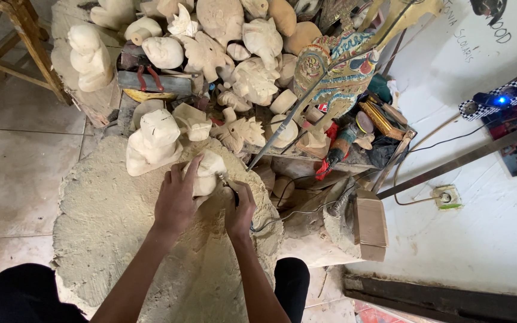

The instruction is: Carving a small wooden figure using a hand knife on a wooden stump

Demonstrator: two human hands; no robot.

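knees in dark trousers (22,293) at bottom edge | left hand (176,197) clasped over pale wood carving (209,173) on sawdust-covered stump (103,227) | right hand (240,208) gripped around thin corded tool (230,190), tip at the carving | blocky carving (154,142) just beside, unpainted carvings (234,54) piled beyond

Heap of pale unfinished wooden carvings (234,54) at top centre; one blocky carved figure (154,142) standing on the sawdust-covered work block (103,227); painted, multicoloured flat puppet figure (336,66) leaning at upper right; wooden box (370,224) beside a wall socket (447,196); tiled floor (19,161) at left.
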